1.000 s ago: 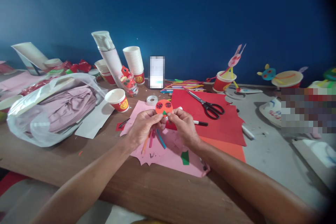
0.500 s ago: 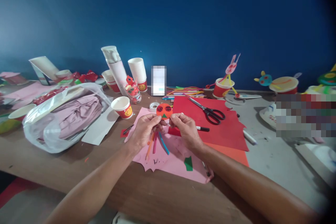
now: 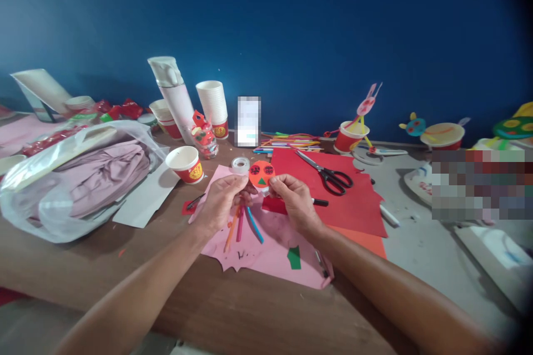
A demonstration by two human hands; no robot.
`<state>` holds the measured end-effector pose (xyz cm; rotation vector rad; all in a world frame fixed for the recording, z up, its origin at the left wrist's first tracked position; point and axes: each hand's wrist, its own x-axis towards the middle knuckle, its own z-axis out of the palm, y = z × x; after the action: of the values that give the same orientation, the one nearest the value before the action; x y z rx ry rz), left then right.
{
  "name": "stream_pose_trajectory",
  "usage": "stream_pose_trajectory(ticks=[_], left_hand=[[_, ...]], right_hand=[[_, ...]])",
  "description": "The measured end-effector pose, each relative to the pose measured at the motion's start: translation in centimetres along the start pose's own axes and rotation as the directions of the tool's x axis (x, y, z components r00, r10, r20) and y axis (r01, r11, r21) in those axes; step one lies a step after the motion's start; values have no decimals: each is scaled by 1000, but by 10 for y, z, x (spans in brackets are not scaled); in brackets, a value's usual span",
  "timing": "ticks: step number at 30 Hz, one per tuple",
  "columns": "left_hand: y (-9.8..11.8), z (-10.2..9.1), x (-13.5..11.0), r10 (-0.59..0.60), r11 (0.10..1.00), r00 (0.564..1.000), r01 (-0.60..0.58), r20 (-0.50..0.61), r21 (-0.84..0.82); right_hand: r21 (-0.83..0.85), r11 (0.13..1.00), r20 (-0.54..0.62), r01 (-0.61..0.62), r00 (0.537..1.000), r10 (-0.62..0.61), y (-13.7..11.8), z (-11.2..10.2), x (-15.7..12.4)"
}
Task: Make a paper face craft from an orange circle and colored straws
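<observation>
An orange paper face with dark red eyes and a green triangle nose is held up between my two hands. My left hand pinches its left edge between thumb and fingers. On the other side, my right hand pinches the lower right edge. Below them lies a pink sheet with a scalloped cut edge. On it are a blue pipe cleaner, pink and orange strips, and a green paper scrap. A tape roll sits just behind my left hand.
Black-handled scissors rest on red paper at right. To the left stand a paper cup, a white flask and a plastic bag. Several pipe cleaners and decorated cups line the back.
The view has shifted slightly, so most things sit further left. The paper face now shows more of its front between my hands; both hands keep their pinch.
</observation>
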<state>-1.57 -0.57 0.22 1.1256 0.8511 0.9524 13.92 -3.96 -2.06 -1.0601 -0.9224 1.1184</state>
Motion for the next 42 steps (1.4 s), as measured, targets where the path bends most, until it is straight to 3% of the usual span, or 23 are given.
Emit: stream_pose_trajectory(ticks=[8,13,27,31,35,39,42], left_hand=[[0,-1,0,35,990,999,-31,-23,135],[1,-4,2,43,983,999,-38,-28,181],[-9,-13,10,-38,984,996,53,-85,171],[4,-13,9,43,977,989,-12,-139,212],[17,-13,5,117,958,989,-88,-92,273],[19,-21,0,104,947,993,-80,-60,312],[15,-29,-3,107,954,991,-79,-82,288]], right_hand=[[-9,999,44,-52,998,52,0,0,-2],[-61,998,42,7,999,-4,1,-2,1],[-159,987,2,37,999,-37,-2,-11,12],[-179,979,-65,96,992,-109,-13,-19,19],[-280,949,-98,148,978,-182,-26,-31,29],[-419,899,-62,123,985,-164,-35,-44,31],[-466,883,-98,55,989,-114,-32,-52,27]])
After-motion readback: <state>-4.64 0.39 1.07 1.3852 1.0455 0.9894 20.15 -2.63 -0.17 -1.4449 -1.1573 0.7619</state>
